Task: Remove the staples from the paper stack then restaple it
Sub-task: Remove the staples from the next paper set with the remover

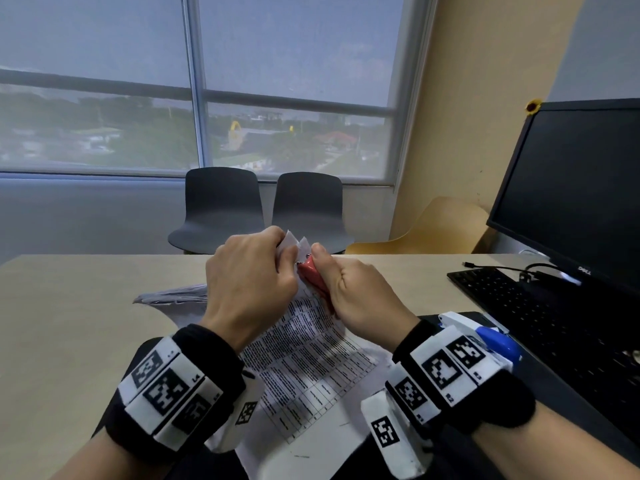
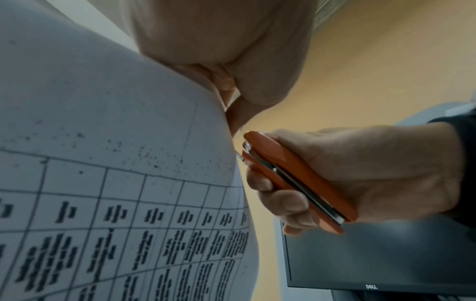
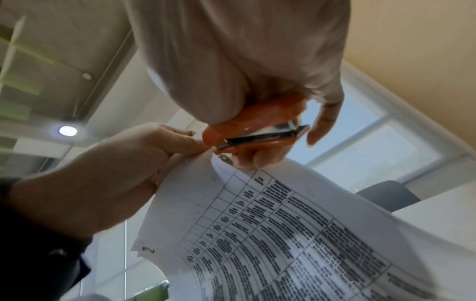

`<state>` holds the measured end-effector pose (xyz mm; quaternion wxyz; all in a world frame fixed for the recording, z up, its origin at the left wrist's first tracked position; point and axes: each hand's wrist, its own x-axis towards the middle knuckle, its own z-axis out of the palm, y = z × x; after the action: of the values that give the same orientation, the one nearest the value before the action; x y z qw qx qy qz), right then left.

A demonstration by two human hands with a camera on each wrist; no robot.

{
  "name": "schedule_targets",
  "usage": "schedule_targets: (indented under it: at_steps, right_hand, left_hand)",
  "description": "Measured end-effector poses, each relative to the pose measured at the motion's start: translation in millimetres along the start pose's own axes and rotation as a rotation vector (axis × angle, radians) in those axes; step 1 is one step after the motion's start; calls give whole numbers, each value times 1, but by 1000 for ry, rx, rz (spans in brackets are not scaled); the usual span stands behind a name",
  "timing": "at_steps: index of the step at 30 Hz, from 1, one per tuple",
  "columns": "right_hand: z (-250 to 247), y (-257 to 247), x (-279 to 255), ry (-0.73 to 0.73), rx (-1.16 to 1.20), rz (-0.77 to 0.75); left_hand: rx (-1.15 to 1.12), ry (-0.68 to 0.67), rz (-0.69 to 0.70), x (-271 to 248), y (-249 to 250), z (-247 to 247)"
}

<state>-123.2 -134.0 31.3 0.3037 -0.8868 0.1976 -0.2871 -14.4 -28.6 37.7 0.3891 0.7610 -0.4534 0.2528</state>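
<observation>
A printed paper stack [image 1: 304, 348] curves up off the table. My left hand [image 1: 282, 249] pinches its raised top corner. My right hand [image 1: 323, 263] grips a small red stapler [image 1: 311, 275] just right of that corner. In the left wrist view the stapler [image 2: 296, 177] points its metal end tab at the edge of the paper [image 2: 103, 163], right below my pinching left fingers [image 2: 231, 114]. In the right wrist view the stapler [image 3: 257, 130] sits against the paper [image 3: 283, 224] beside my left hand [image 3: 165, 142]. No staple can be made out.
A blue and white stapler [image 1: 491, 341] lies on a dark mat behind my right wrist. A black keyboard [image 1: 540, 306] and a monitor [image 1: 581, 188] fill the right side. Two dark chairs [image 1: 221, 209] stand beyond the far edge of the beige table [image 1: 69, 323].
</observation>
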Motion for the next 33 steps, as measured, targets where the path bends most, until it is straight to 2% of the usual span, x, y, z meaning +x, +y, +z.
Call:
schedule_targets:
  at_steps: [6,9,12,15,22,27,33]
  right_hand:
    - [3,-1,-2,44,-146,100]
    - [11,6,-4,50,30,183]
    - [27,7,-8,13,339,271]
    - [39,2,-13,-7,531,247]
    - [40,-3,-15,-11,617,163]
    - [42,-6,-16,17,603,107]
    - [43,-7,-16,50,605,72]
  left_hand:
    - [61,-18,109,-11,-1,10]
    - [60,-19,138,-13,0,13]
    - [4,-27,47,-10,-5,15]
    - [-93,-24,-66,-4,-13,8]
    - [-336,-86,-201,6,-23,-1]
    - [-387,-126,-245,7,-21,-5]
    - [-404,-118,-236,8,-17,-8]
